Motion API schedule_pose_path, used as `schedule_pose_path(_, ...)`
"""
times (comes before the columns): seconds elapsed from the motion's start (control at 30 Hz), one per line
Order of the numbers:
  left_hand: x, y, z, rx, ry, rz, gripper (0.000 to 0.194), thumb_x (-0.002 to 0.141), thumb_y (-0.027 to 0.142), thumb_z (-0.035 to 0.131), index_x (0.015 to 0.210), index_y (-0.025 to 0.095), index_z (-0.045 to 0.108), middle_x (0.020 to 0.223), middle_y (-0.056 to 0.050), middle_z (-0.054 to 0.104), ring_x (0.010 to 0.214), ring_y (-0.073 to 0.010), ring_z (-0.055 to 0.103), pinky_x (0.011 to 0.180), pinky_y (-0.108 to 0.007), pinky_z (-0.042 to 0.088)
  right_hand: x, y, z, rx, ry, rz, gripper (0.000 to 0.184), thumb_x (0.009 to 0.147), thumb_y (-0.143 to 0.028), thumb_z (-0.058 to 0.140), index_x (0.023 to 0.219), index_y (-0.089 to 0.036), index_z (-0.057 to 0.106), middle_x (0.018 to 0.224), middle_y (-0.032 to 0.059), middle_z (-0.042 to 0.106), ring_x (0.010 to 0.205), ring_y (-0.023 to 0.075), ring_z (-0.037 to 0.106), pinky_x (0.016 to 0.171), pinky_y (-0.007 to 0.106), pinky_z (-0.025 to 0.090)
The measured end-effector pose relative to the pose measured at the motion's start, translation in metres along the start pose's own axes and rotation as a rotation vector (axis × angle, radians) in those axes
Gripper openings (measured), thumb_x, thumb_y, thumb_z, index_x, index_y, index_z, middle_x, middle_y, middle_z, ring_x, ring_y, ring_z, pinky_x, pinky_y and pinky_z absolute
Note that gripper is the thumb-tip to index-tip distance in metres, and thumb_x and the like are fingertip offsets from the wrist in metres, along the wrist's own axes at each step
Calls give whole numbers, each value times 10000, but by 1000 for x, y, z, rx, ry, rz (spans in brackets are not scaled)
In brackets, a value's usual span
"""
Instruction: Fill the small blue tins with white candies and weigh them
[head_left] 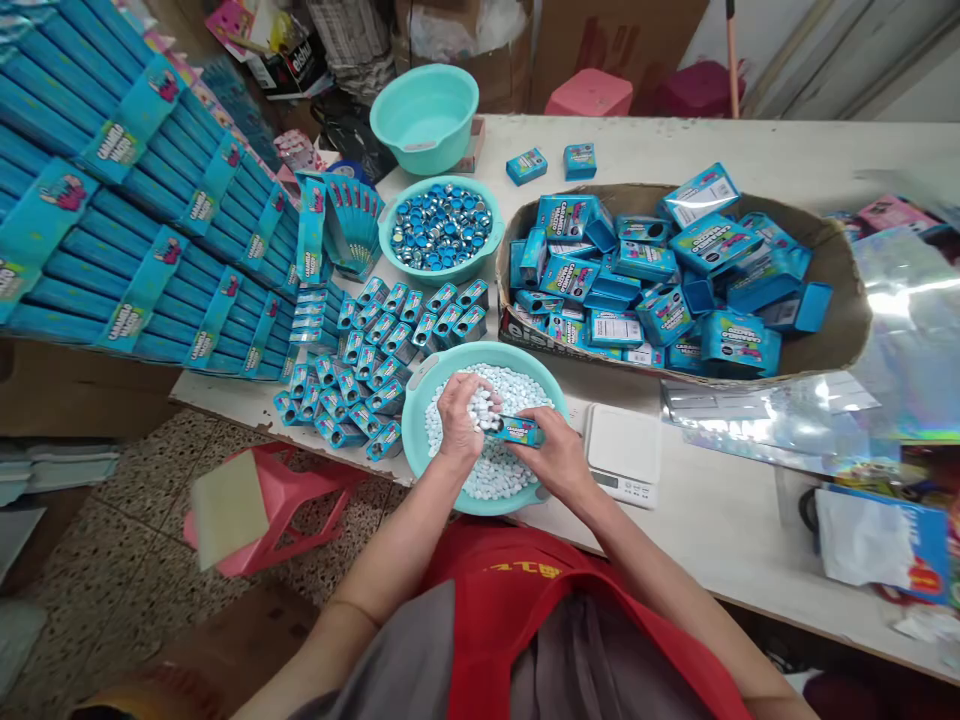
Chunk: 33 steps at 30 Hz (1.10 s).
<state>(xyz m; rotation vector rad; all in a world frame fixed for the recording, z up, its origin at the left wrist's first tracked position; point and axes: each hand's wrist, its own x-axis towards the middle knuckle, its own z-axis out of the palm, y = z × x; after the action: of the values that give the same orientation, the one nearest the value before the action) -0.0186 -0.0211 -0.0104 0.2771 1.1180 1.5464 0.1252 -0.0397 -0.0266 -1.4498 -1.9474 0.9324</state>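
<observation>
Over a turquoise basin (415,418) of small white candies (499,472), my right hand (556,450) grips a small blue candy box (517,430), tilted on its side with its open end toward the left. Cupped beside that end, my left hand (459,412) is closed around a handful of white candies (482,405). Some candies lie right at the box's opening. Left of the basin stand rows of small blue boxes (365,370) with round holes in their tops. A second turquoise basin (442,270) holds many blue and silver caps (442,225).
A white digital scale (622,450) sits right of the basin. Behind it, a cut-down carton (840,290) is heaped with blue boxes. Stacked blue packs (112,200) rise at left. An empty basin (424,115) stands at the back; a pink stool (292,510) is below the table edge.
</observation>
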Motion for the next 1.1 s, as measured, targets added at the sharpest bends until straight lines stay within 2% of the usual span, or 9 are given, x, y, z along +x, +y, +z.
schedule_pose_path(0.1, 1, 1, 5, -6, 45, 24, 243, 695, 377, 660, 710, 174, 526, 673, 5, 599, 527, -127, 594, 470, -237, 459, 0, -6, 0, -46, 23, -24, 247, 714, -255, 686, 944, -210, 607, 923, 66, 661, 905, 262, 597, 780, 381, 465)
schedule_pose_path(0.47, 3, 3, 12, 39, -24, 25, 259, 672, 361, 683, 709, 174, 507, 616, 32, 552, 504, -97, 558, 472, -212, 436, 1, -4, -4, 36, 28, 53, 289, 690, -303, 741, 944, -225, 626, 919, 49, 678, 906, 256, 621, 784, 376, 458)
schedule_pose_path(0.73, 2, 6, 16, 146, -4, 54, 278, 686, 378, 689, 676, 178, 496, 562, 36, 523, 491, -86, 524, 486, -207, 415, 2, -12, -4, 59, 51, 71, 272, 695, -325, 734, 932, -241, 631, 917, 38, 685, 898, 250, 624, 780, 371, 456)
schedule_pose_path(0.9, 5, 1, 15, 140, 22, 98, 290, 694, 398, 697, 699, 184, 501, 567, 40, 515, 476, -79, 501, 462, -201, 391, 5, -14, -5, 22, 71, 29, 276, 691, -314, 738, 937, -246, 634, 921, 47, 684, 920, 262, 617, 793, 381, 446)
schedule_pose_path(1.0, 8, -5, 14, 139, 49, 51, 338, 673, 410, 715, 637, 172, 479, 561, 43, 489, 459, -66, 478, 434, -189, 356, 6, -11, -4, -6, 54, 82, 249, 689, -303, 723, 913, -236, 638, 903, 50, 686, 889, 266, 622, 767, 384, 454)
schedule_pose_path(1.1, 8, -5, 15, 99, 56, 38, 344, 677, 405, 717, 628, 165, 475, 580, 39, 489, 467, -62, 480, 419, -181, 331, 5, -11, -6, -17, 49, 44, 261, 689, -300, 727, 926, -233, 638, 915, 54, 686, 901, 268, 619, 776, 385, 453)
